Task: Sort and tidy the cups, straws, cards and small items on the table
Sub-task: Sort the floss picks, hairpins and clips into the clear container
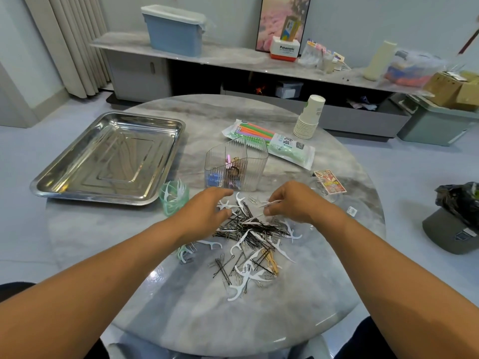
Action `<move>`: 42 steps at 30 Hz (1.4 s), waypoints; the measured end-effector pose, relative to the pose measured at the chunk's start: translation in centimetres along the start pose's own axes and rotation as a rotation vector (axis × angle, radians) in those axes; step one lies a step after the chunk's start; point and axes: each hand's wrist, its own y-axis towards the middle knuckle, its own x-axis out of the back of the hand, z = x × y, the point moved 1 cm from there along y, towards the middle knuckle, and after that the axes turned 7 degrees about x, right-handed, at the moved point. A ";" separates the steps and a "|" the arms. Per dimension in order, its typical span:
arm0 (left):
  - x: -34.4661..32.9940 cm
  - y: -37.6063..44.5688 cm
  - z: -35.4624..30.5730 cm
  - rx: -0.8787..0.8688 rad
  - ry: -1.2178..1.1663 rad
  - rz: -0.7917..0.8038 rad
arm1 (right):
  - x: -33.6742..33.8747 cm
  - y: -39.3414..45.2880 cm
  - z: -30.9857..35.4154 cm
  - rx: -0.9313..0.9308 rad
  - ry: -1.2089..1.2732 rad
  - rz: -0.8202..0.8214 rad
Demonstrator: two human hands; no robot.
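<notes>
Both hands over the mid-counter pile (248, 237): right hand (293, 203) fingers pinch a floss pick (270, 203), left hand (204, 211) fingers loosely apart, bare counter (207, 314) toward the near edge.

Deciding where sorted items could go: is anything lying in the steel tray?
No, the steel tray shows only its bare, shiny bottom.

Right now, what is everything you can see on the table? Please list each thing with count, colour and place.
steel tray: one, silver, far left
green cup: one, holds white floss picks, beside the tray
clear organizer: one, centre
straw pack: one, multicoloured, behind the organizer
paper cups: one stack, white, far right
cards: red, right
mixed pile: white floss picks, black hairpins, paper clips, centre front
left hand: on the pile
right hand: pinches a floss pick
</notes>
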 end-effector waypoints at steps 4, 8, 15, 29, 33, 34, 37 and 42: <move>0.4 -0.2 -0.9 0.052 -0.206 0.048 | 0.3 -0.2 0.1 -0.001 0.200 0.004; 0.4 -0.6 -1.8 0.141 -0.556 0.124 | 0.2 -0.1 0.7 0.013 0.441 -0.034; 0.0 -1.2 -3.2 0.293 -1.121 0.300 | -2.0 -0.2 2.7 -0.079 0.855 0.136; 0.8 -0.6 -1.9 0.423 -1.094 0.207 | -2.1 0.1 2.8 -0.228 1.028 0.022; 0.3 -0.8 -2.2 0.451 -1.134 0.203 | -2.3 -0.3 3.6 -0.145 1.024 0.113; 0.2 -0.9 -2.3 0.440 -1.121 0.211 | -2.6 -0.4 3.9 -0.121 1.016 0.132; -0.6 -1.3 -2.9 0.410 -1.109 0.248 | -3.1 -0.6 4.6 -0.077 0.985 0.128; -0.9 -1.6 -3.2 0.318 -1.083 0.236 | -3.3 -0.9 4.8 -0.058 1.013 0.125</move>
